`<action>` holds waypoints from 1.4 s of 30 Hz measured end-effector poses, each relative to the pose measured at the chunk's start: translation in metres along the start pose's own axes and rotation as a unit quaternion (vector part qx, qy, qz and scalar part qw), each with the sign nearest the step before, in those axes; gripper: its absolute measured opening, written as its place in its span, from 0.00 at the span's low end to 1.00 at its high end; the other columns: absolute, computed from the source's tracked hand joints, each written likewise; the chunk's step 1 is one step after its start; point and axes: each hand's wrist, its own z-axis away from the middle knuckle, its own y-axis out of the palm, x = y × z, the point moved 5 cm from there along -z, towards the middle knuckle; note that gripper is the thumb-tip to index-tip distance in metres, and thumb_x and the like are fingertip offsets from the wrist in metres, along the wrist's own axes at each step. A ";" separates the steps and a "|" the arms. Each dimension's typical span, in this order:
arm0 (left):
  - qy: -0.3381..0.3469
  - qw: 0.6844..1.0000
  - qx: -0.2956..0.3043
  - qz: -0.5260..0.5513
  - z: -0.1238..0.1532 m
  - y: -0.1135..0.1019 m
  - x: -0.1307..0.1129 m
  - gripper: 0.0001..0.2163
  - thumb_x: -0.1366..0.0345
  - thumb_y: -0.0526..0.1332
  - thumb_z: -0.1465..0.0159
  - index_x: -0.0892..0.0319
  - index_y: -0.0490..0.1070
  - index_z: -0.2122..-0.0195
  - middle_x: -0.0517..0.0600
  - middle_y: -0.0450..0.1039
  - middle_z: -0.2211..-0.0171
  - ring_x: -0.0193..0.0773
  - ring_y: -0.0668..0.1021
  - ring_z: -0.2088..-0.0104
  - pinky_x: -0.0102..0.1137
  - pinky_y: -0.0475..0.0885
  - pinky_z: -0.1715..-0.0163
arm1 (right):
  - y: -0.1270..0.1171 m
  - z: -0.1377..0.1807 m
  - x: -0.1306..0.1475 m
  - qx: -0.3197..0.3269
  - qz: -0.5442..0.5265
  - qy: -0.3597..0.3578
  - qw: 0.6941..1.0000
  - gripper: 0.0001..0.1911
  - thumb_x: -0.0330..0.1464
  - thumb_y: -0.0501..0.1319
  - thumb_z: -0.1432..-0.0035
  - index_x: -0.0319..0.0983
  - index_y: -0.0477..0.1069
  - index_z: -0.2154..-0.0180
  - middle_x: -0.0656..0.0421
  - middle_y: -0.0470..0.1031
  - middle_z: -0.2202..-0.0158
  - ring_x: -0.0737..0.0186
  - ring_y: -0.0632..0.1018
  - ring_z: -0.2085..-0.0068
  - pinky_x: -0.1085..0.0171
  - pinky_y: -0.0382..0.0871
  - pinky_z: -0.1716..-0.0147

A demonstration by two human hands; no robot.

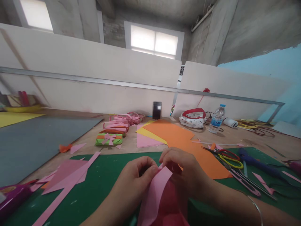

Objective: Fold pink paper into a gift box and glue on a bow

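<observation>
A folded piece of pink paper (155, 194) stands between my hands at the bottom middle, over the green cutting mat (101, 185). My left hand (138, 175) pinches its top edge between thumb and forefinger. On the other side, my right hand (181, 166) is closed on the same paper near its upper corner, with the fingertips partly hidden behind it. A darker pink inner face shows in the fold. Cut pink scraps (68, 175) and a long pink strip lie to the left of my hands. Orange sheets (202, 160) lie just beyond and to the right.
Scissors (228, 158), tweezers (251, 182) and a blue glue gun (256, 163) lie at the right. Finished paper pieces (109, 138) line up behind the mat. A water bottle (217, 119) and a white pouch (192, 118) stand at the back. A purple bottle (15, 196) lies front left.
</observation>
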 end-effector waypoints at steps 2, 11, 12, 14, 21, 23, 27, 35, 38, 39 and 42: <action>-0.003 1.000 0.015 0.017 -0.001 0.001 0.001 0.12 0.56 0.55 0.42 0.60 0.68 0.75 0.43 0.62 0.77 0.31 0.63 0.74 0.27 0.59 0.74 | -0.004 -0.001 0.001 -0.010 -0.009 0.005 1.000 0.09 0.19 0.58 0.53 0.38 0.66 0.72 0.61 0.71 0.69 0.67 0.69 0.69 0.69 0.61 0.73; -0.054 0.988 0.071 0.124 -0.005 0.001 0.010 0.11 0.61 0.65 0.52 0.60 0.74 0.69 0.46 0.74 0.73 0.33 0.71 0.72 0.27 0.63 0.71 | -0.011 -0.001 -0.002 -0.044 -0.047 0.063 0.996 0.18 0.15 0.57 0.58 0.39 0.70 0.66 0.63 0.73 0.68 0.69 0.73 0.67 0.71 0.66 0.68; -0.057 0.989 0.073 0.113 -0.005 0.001 0.011 0.10 0.60 0.65 0.51 0.61 0.75 0.70 0.46 0.73 0.74 0.33 0.71 0.73 0.27 0.63 0.71 | -0.011 -0.001 -0.002 -0.045 -0.051 0.063 0.996 0.18 0.15 0.57 0.58 0.39 0.70 0.66 0.63 0.73 0.68 0.69 0.73 0.67 0.72 0.65 0.69; -0.060 0.990 0.071 0.103 -0.006 0.000 0.013 0.10 0.60 0.65 0.51 0.61 0.75 0.72 0.46 0.73 0.75 0.32 0.71 0.74 0.27 0.63 0.71 | -0.012 -0.001 -0.001 -0.042 -0.059 0.070 0.995 0.17 0.16 0.57 0.57 0.39 0.70 0.66 0.63 0.73 0.68 0.69 0.73 0.67 0.71 0.66 0.68; -0.053 0.992 0.050 0.099 -0.005 0.000 0.015 0.08 0.61 0.65 0.51 0.61 0.74 0.75 0.46 0.73 0.77 0.32 0.71 0.75 0.27 0.63 0.73 | -0.008 -0.001 -0.010 0.004 -0.085 0.166 0.983 0.13 0.20 0.55 0.55 0.38 0.72 0.67 0.64 0.70 0.74 0.70 0.69 0.73 0.71 0.62 0.76; -0.051 0.993 0.047 0.099 -0.005 0.000 0.016 0.07 0.62 0.65 0.51 0.61 0.73 0.76 0.44 0.71 0.79 0.30 0.69 0.76 0.26 0.62 0.74 | -0.006 0.000 -0.012 0.007 -0.135 0.183 0.974 0.11 0.20 0.56 0.56 0.37 0.71 0.70 0.64 0.69 0.76 0.71 0.68 0.75 0.72 0.60 0.78; -0.043 0.993 0.047 0.101 -0.007 -0.001 0.018 0.06 0.63 0.65 0.52 0.60 0.74 0.76 0.44 0.71 0.79 0.31 0.70 0.76 0.26 0.62 0.74 | -0.008 0.000 -0.008 0.000 -0.175 0.165 0.970 0.09 0.21 0.58 0.55 0.37 0.72 0.71 0.64 0.70 0.75 0.71 0.70 0.74 0.73 0.62 0.78; -0.037 0.995 0.024 0.088 -0.006 -0.002 0.015 0.08 0.60 0.65 0.49 0.60 0.74 0.75 0.46 0.74 0.76 0.33 0.72 0.74 0.27 0.64 0.72 | -0.016 -0.006 0.001 0.018 -0.073 0.149 0.986 0.11 0.37 0.57 0.41 0.39 0.75 0.63 0.59 0.75 0.69 0.65 0.74 0.68 0.68 0.68 0.70; -0.026 0.996 0.024 0.081 -0.004 0.001 0.012 0.09 0.59 0.65 0.49 0.59 0.75 0.74 0.46 0.75 0.76 0.34 0.73 0.72 0.27 0.66 0.71 | -0.013 -0.004 0.001 0.016 -0.035 0.158 0.987 0.05 0.31 0.63 0.49 0.39 0.74 0.67 0.62 0.73 0.74 0.67 0.73 0.72 0.69 0.66 0.74; -0.022 0.996 0.028 0.083 -0.004 0.001 0.011 0.09 0.58 0.65 0.49 0.59 0.75 0.74 0.47 0.76 0.75 0.35 0.74 0.72 0.28 0.66 0.70 | -0.012 -0.003 0.001 0.013 -0.034 0.157 0.987 0.04 0.29 0.63 0.50 0.39 0.74 0.68 0.62 0.73 0.74 0.67 0.73 0.71 0.70 0.66 0.74; -0.021 0.995 0.031 0.091 -0.004 0.001 0.009 0.10 0.58 0.65 0.49 0.60 0.75 0.73 0.46 0.75 0.75 0.34 0.73 0.72 0.28 0.66 0.71 | -0.013 -0.004 0.005 0.000 -0.042 0.115 0.992 0.09 0.25 0.63 0.50 0.39 0.74 0.64 0.61 0.76 0.67 0.66 0.75 0.65 0.68 0.69 0.66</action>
